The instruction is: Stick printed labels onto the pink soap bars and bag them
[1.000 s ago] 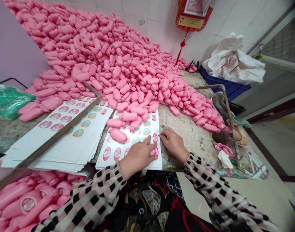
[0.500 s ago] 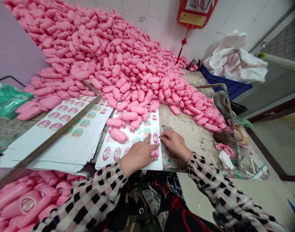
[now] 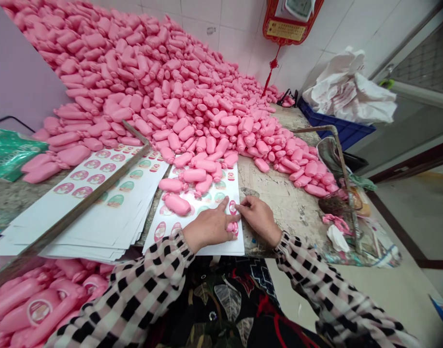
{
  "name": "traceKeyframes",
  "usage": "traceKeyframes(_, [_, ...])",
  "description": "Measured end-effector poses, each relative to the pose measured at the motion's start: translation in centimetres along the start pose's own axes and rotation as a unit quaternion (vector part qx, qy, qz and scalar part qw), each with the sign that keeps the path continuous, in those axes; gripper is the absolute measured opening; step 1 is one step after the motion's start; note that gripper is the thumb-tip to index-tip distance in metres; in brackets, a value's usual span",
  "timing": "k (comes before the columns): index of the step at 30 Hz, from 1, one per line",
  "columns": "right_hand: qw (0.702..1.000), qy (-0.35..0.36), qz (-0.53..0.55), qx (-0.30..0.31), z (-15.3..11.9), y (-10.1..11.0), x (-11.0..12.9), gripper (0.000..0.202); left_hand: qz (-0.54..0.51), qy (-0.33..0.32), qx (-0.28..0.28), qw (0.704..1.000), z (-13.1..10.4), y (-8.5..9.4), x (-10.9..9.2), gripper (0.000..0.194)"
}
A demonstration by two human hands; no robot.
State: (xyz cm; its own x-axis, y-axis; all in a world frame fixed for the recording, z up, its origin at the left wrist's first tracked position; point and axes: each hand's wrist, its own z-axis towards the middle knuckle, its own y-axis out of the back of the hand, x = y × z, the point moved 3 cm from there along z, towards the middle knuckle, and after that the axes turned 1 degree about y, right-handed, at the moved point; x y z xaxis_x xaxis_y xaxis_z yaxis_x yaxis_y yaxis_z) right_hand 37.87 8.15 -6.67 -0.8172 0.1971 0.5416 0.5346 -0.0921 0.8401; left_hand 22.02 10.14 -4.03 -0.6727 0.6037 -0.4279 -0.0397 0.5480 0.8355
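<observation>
My left hand (image 3: 211,227) rests on a white sticker sheet (image 3: 203,248), its index finger stretched out over the print. Beneath its fingers a small pink bottle (image 3: 232,226) shows only in part; the hand covers the rest. My right hand (image 3: 258,217) is pinched at the sheet's right edge, its fingertips touching an oval pink sticker (image 3: 232,207). Whatever sits between those fingertips is too small to make out. Several loose pink bottles, one of them a nearer bottle (image 3: 177,204), lie on the upper part of the sheet.
A large heap of pink bottles (image 3: 163,87) covers the back. Left lies a stack of sticker sheets (image 3: 72,217) under a metal bar (image 3: 87,203). Labelled bottles (image 3: 36,309) fill the lower left. A bent metal frame (image 3: 342,159) and blue crate (image 3: 337,121) stand right.
My right hand has moved slightly left, bringing its fingertips against the oval sticker. My left hand stays almost in place on the sheet. The view has shifted a little.
</observation>
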Motion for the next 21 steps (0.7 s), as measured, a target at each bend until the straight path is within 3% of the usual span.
traceKeyframes(11, [0.997, -0.030, -0.065, -0.040, -0.5, 0.5, 1.5, 0.024, 0.020, -0.024, -0.011, 0.999, 0.1, -0.1, 0.0, 0.054])
traceKeyframes(21, [0.997, -0.021, -0.033, -0.073, -0.8, 1.4, 2.5, 0.025, 0.013, -0.010, -0.013, 1.000, -0.1, 0.0, -0.1, 0.049])
